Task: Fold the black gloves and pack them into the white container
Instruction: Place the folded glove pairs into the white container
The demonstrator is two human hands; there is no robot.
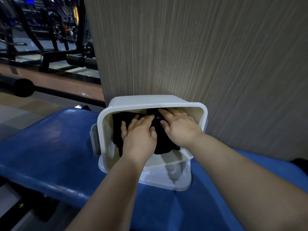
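The white container (150, 101) lies tilted towards me on a blue padded bench (50, 147), its back against a wood-grain panel. Folded black gloves (164, 140) lie inside it. My left hand (139, 133) presses flat on the left part of the black fabric, fingers straight and spread. My right hand (179, 125) presses flat on the right part, fingers reaching towards the container's back. Both hands are inside the container's opening and hide much of the gloves.
A translucent white lid (166, 180) lies on the bench under the container's front edge. The wood-grain panel (200, 55) rises right behind. Dark gym machines (50, 39) and a black bar (23, 87) stand at the left, beyond the bench.
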